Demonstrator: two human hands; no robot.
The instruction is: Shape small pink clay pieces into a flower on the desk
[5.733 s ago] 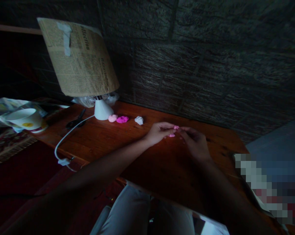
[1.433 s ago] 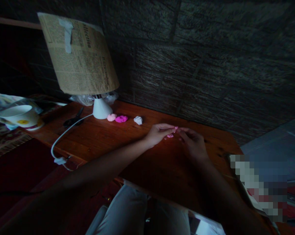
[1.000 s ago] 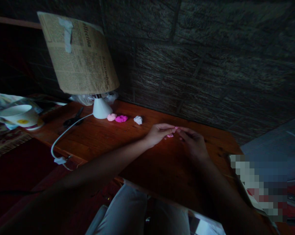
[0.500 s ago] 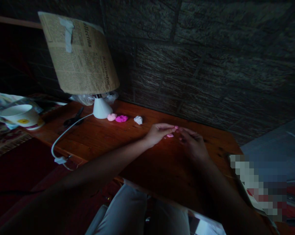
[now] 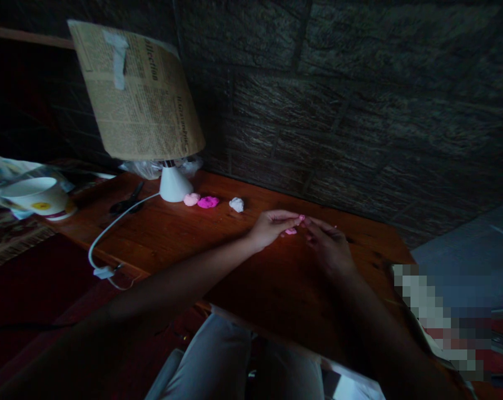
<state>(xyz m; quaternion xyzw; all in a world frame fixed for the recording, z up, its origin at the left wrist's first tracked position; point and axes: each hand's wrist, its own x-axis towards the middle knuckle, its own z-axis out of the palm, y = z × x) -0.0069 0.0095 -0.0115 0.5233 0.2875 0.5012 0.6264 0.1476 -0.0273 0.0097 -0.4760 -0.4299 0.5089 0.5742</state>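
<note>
My left hand [image 5: 271, 226] and my right hand [image 5: 328, 245] meet over the middle of a reddish wooden table [image 5: 251, 278]. Both pinch a small piece of pink clay [image 5: 293, 228] between their fingertips, just above the tabletop. Further left on the table lie a pale pink lump [image 5: 191, 199], a bright magenta lump [image 5: 208, 202] and a white lump [image 5: 236, 204], all apart from my hands.
A lamp with a newspaper shade [image 5: 138, 94] and white base [image 5: 174, 186] stands at the back left, its white cord [image 5: 109, 233] running off the table edge. Black scissors [image 5: 128, 203] lie near it. A white cup [image 5: 36, 197] sits far left. A dark brick wall [image 5: 359, 111] rises behind.
Both hands have stayed together on the pink clay in the same spot; only the fingers shift slightly. The view has drifted a little.
</note>
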